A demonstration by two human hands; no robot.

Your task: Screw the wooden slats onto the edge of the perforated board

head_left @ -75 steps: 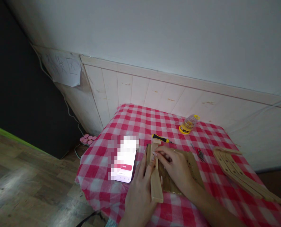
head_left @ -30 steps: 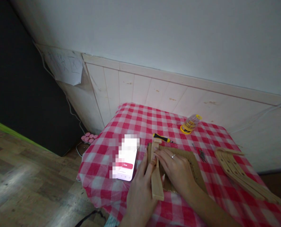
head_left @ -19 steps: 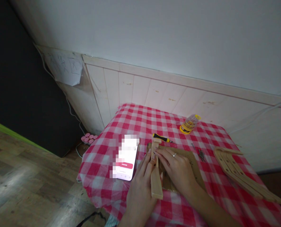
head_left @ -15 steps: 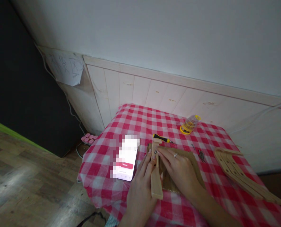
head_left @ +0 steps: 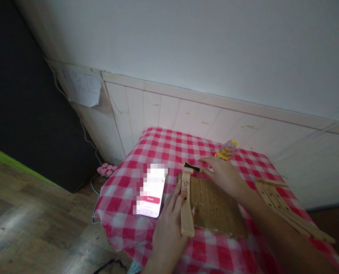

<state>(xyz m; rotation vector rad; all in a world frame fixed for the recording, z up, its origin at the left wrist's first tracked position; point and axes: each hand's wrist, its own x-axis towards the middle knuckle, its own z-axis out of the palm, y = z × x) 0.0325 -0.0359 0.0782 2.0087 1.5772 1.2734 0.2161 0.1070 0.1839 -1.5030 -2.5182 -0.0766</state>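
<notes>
My left hand (head_left: 171, 217) is closed around a pale wooden piece (head_left: 187, 219) with a wider, notched top end. It presses the piece on the left edge of a brown board (head_left: 215, 205) dotted with small holes. A small metal screw (head_left: 185, 184) sits in the upper part of the pale piece. Beyond the board lies a black and yellow screwdriver (head_left: 191, 167). My right hand (head_left: 225, 175) reaches over the board's far edge with thumb and fingers apart, close to the screwdriver's right end, holding nothing.
A lit phone (head_left: 152, 207) lies left of my left hand. Behind my right hand is a clear yellow-capped bit case (head_left: 228, 149). Several curved wooden pieces (head_left: 289, 215) lie at the right on the checked tablecloth (head_left: 169, 142). A panelled wall (head_left: 169, 110) borders the far side.
My right hand has left the screw on the wooden piece and moved away and rightward to the screwdriver, fingers spreading. The left hand keeps its hold.
</notes>
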